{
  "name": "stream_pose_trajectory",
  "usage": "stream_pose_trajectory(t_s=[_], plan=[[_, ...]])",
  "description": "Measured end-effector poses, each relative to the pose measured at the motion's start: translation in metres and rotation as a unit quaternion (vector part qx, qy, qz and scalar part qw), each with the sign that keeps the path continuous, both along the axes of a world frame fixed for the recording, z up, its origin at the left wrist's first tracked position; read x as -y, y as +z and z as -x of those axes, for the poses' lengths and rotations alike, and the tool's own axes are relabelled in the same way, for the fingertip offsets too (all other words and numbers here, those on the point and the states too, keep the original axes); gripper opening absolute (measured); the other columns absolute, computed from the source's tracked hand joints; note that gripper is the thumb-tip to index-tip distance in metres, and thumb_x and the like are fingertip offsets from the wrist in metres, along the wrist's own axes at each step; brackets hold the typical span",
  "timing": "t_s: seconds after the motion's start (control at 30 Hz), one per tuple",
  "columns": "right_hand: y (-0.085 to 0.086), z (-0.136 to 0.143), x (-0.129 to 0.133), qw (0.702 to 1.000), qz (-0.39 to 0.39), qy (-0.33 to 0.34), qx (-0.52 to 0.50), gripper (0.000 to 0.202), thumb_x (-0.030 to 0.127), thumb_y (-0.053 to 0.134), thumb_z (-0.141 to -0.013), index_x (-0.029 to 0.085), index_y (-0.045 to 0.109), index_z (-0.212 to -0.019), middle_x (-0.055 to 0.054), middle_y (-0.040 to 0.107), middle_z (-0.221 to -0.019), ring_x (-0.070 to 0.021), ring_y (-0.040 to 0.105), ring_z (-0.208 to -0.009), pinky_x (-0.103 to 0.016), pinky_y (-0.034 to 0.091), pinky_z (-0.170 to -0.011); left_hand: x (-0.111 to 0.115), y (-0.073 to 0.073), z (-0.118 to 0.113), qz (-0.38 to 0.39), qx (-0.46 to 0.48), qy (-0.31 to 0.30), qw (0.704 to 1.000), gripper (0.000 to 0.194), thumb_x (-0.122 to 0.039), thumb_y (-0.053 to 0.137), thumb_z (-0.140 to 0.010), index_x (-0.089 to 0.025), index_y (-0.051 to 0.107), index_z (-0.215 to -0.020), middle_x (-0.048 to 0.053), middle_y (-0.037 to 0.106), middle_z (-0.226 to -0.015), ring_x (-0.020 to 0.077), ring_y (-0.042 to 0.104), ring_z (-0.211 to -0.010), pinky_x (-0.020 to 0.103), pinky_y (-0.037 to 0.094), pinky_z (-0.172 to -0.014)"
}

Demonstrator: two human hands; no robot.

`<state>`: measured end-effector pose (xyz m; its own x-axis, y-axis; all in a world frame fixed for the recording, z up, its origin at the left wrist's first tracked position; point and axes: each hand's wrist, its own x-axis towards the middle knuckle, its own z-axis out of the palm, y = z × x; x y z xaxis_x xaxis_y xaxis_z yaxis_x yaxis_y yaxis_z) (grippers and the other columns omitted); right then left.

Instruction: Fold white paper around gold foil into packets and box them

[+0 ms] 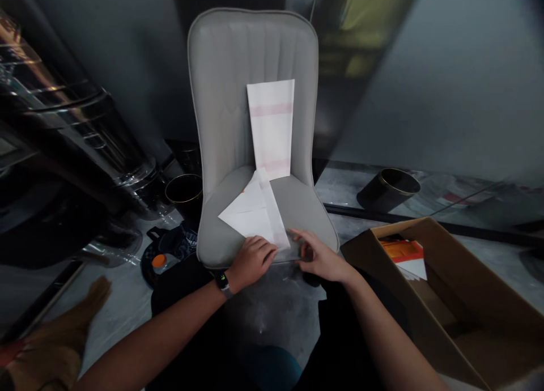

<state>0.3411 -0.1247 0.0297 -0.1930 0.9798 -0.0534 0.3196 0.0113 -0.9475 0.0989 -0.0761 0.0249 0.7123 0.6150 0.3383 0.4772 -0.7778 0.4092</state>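
A folded white paper piece (250, 212) lies on the seat of the grey chair, with a pointed flap to its left and a narrow strip along its right side. My left hand (253, 260), its fingers curled together, grips the paper's lower edge near the seat front. Just right of the paper's lower corner is my right hand (321, 258), fingers apart and bent, with nothing visible in them. Against the backrest leans another white paper piece (272, 130) with two pale pink bands; its lower end is partly behind the folded one.
The grey chair (221, 68) stands before a dark glossy wall. On the right, an open cardboard box (408, 317) holds orange and white paper items (406, 255). A black bin (183, 195) and an orange-capped bottle (160, 262) are at left. Another person's foot (96, 300) shows lower left.
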Motion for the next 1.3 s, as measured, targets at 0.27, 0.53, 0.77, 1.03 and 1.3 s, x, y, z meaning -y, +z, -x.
stream_pose_trajectory(t_s=[0.27, 0.53, 0.77, 1.03, 1.3], plan=[[-0.01, 0.017, -0.026, 0.995, 0.024, -0.01, 0.092, 0.038, 0.05, 0.059, -0.094, 0.02, 0.067, -0.072, 0.003, 0.054, -0.059, -0.0123, 0.047, -0.055, -0.024, 0.037, -0.053, -0.021, -0.009, -0.005, 0.165, 0.104, 0.071, 0.978, 0.012, -0.025, 0.06, -0.1, -0.02, 0.072, -0.103, 0.003, 0.073, -0.091, 0.0197, 0.066, -0.087, 0.036, 0.051, -0.084], [-0.008, 0.016, -0.04, 0.986, 0.15, -0.053, 0.05, 0.044, 0.06, 0.067, -0.085, 0.023, 0.054, -0.065, 0.006, 0.054, -0.047, -0.0097, 0.047, -0.034, -0.022, 0.029, -0.034, -0.025, -0.008, 0.001, 0.195, 0.095, 0.077, 0.973, 0.029, -0.019, 0.071, -0.089, -0.021, 0.066, -0.118, 0.002, 0.065, -0.091, 0.019, 0.063, -0.089, 0.034, 0.055, -0.082], [-0.007, 0.015, -0.038, 0.979, 0.196, -0.042, 0.029, 0.04, 0.054, 0.074, -0.082, 0.021, 0.058, -0.067, 0.005, 0.058, -0.049, -0.0094, 0.052, -0.036, -0.018, 0.03, -0.03, -0.025, -0.002, -0.002, 0.174, 0.062, 0.088, 0.979, 0.013, -0.025, 0.073, -0.091, -0.021, 0.069, -0.104, 0.001, 0.069, -0.08, 0.0233, 0.06, -0.09, 0.037, 0.051, -0.079], [0.0, 0.027, -0.048, 0.96, 0.253, -0.113, 0.037, 0.044, 0.043, 0.082, -0.081, 0.021, 0.054, -0.056, 0.004, 0.056, -0.043, -0.0102, 0.053, -0.033, -0.018, 0.034, -0.027, -0.023, -0.007, -0.006, 0.126, 0.027, 0.102, 0.986, 0.011, -0.017, 0.068, -0.094, -0.021, 0.068, -0.104, 0.001, 0.068, -0.074, 0.0251, 0.058, -0.089, 0.037, 0.048, -0.078], [-0.003, 0.033, -0.048, 0.954, 0.237, -0.16, 0.087, 0.039, 0.039, 0.078, -0.085, 0.021, 0.056, -0.058, 0.0, 0.061, -0.047, -0.0145, 0.059, -0.039, -0.023, 0.044, -0.036, -0.022, -0.003, -0.008, 0.084, 0.001, 0.093, 0.992, 0.007, -0.019, 0.065, -0.097, -0.02, 0.072, -0.098, 0.002, 0.072, -0.08, 0.0246, 0.057, -0.087, 0.037, 0.045, -0.081]])
